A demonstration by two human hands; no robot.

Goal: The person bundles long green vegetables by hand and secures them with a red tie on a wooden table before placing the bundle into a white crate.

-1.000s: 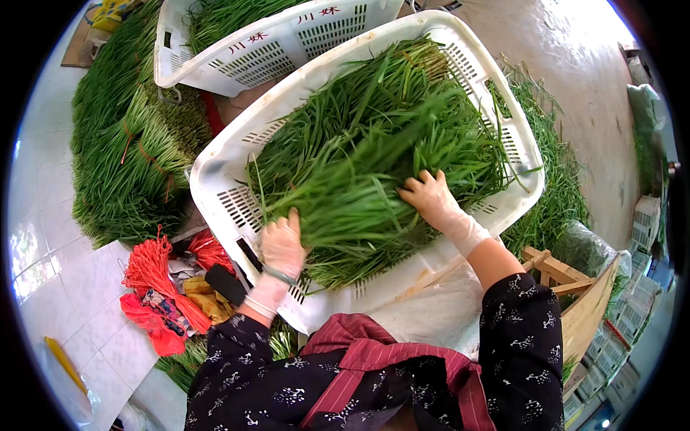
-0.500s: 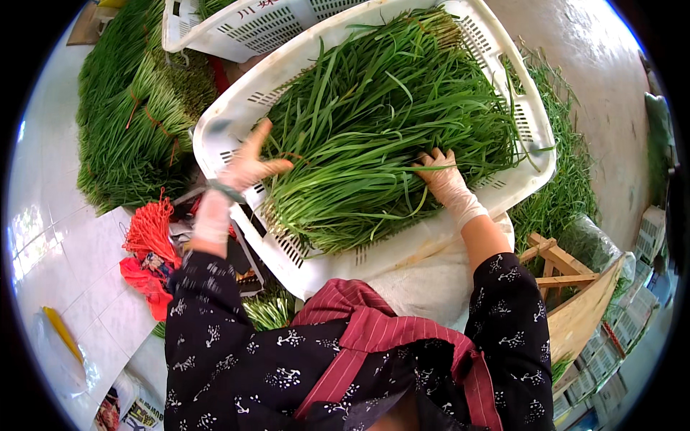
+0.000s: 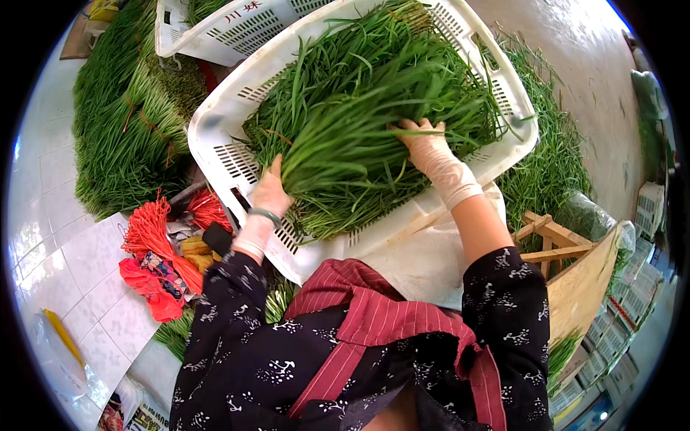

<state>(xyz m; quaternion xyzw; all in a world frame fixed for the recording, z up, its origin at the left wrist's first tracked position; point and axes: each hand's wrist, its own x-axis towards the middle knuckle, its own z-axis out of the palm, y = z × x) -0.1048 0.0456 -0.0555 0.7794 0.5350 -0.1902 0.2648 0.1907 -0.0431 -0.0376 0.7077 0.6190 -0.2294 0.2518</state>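
Observation:
A white slotted plastic crate (image 3: 215,118) in front of me is heaped with long green garlic chives (image 3: 359,129). At the near left end of the heap, my left hand (image 3: 273,194), in a thin pale glove with a bangle at the wrist, closes round the stem ends of a bunch. Farther right, my gloved right hand (image 3: 428,147) grips the leafy part of the same bunch, its fingers partly hidden among the leaves. The bunch's leaves are smeared by motion. An orange tie (image 3: 279,136) shows on chives just beyond my left hand.
Tied bundles of chives (image 3: 118,129) are piled at the left, near a second white crate (image 3: 248,29). Red string (image 3: 154,230) lies on a pale surface at the lower left. Loose chives (image 3: 550,136) and a wooden frame (image 3: 557,237) are at the right.
My left hand has come in from the crate's left rim and closed on the chives' stem ends. My right hand has shifted slightly up and left, and the bunch has moved with it.

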